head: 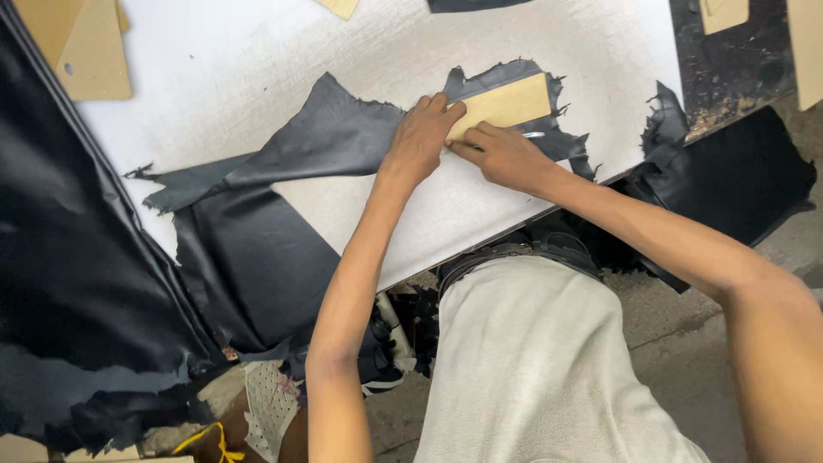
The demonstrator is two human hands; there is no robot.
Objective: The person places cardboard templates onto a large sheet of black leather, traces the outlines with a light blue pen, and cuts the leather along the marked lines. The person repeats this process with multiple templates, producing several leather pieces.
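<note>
**Black leather, a card template, and a silver pen at the near edge**

Black leather (343, 137) lies ragged across the white tabletop (240, 60), one long scrap running from the near-left edge toward the far-right corner. On its right end sits a tan card template (507, 103), a plain rectangle lying flat on the hide. The left hand (420, 137) presses down on the template's near-left corner, fingers spread flat and holding it in place, gripping nothing. The right hand (504, 154) is pinched around a slim silver pen (530, 135), its tip hidden at the template's near edge.

How much of the outline is drawn I cannot tell; no marked line shows on the leather, and the piece under the template looks uncut along that shape, so marking and cutting both appear to remain.

Counting: one template under the hands, one pen, and several more tan card pieces, two overlapping at the far-left corner (81, 47), with others partly cut off along the far edge. More black hide (77, 283) hangs off the left edge, and another dark piece (729, 180) drapes past the right corner.
</note>
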